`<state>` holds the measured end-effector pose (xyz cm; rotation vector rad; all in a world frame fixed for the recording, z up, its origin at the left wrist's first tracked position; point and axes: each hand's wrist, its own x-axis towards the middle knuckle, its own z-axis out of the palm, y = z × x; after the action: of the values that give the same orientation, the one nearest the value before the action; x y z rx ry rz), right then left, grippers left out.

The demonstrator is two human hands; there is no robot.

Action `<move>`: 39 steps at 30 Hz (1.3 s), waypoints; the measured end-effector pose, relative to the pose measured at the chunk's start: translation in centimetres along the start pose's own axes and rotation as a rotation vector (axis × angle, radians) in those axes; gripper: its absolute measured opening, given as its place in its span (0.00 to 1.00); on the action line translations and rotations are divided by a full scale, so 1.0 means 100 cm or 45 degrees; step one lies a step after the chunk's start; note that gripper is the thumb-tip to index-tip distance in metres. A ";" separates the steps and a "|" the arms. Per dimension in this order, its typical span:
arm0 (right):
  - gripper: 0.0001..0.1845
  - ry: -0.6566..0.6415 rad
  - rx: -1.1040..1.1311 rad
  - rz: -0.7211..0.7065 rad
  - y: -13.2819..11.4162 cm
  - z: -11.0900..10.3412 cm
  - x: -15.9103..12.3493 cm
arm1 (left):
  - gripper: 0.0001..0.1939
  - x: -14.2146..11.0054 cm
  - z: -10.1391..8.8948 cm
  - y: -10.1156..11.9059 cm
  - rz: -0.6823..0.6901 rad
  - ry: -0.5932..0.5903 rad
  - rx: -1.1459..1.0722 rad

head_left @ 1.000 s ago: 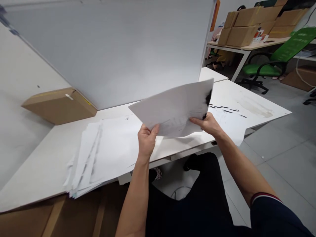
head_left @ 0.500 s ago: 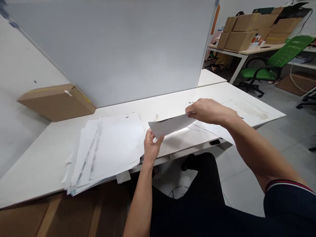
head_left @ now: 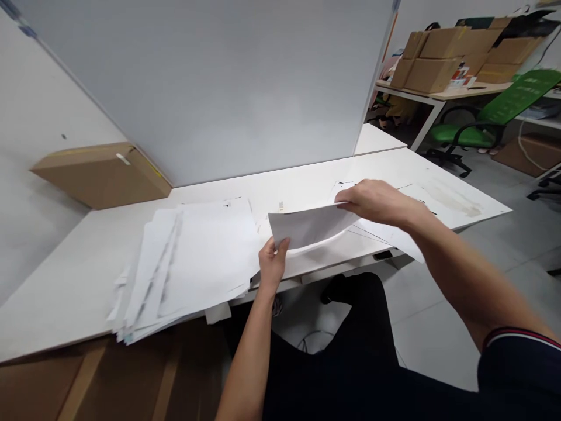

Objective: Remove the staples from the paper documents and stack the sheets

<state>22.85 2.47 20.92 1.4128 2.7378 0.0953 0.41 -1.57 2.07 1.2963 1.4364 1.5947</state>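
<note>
Step in hand, by the look of it: two-handed handling of a sheet of paper (head_left: 311, 228), held up over the table (head_left: 302, 182) and bowed between the fingers. Left hand (head_left: 272, 266) pinches the near left corner, thumb on the face, no visible gap. Right hand (head_left: 376, 202) grips the upper right edge from above, fingers closed on it, tips partly hidden. One sheet or several: can't tell. Paper pile (head_left: 205, 257) lies just left of the left fingers, edges uneven; loose sheets (head_left: 388, 231) lie below and right of the right fingers. Next move probably calls for both pinches kept firm and level, the bow eased out, and the lower edge kept off the loose sheets.
</note>
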 end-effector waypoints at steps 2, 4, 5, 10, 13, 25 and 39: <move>0.14 0.099 0.019 0.017 0.004 -0.010 -0.010 | 0.11 -0.001 -0.001 0.004 -0.015 0.057 -0.002; 0.16 0.124 0.085 0.041 0.013 -0.021 -0.022 | 0.12 -0.002 -0.001 0.008 -0.044 0.071 -0.066; 0.17 0.097 0.140 0.052 0.019 -0.025 -0.029 | 0.12 -0.002 -0.001 0.009 -0.053 0.071 -0.120; 0.21 -0.105 0.693 0.279 0.052 -0.008 -0.052 | 0.13 -0.002 0.003 -0.004 -0.069 0.085 -0.110; 0.22 -0.227 1.295 0.563 0.059 0.037 -0.060 | 0.12 0.001 0.003 -0.019 -0.016 0.100 0.214; 0.21 -0.542 1.820 1.035 0.012 0.165 -0.076 | 0.22 0.016 0.000 -0.032 0.254 0.004 0.622; 0.34 -0.427 1.756 1.162 0.002 0.171 -0.077 | 0.25 0.019 0.004 -0.033 0.242 -0.055 0.692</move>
<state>28.86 -3.22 4.05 2.3719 1.4507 -1.9977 -0.31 1.00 -0.64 1.8050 1.8416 1.3196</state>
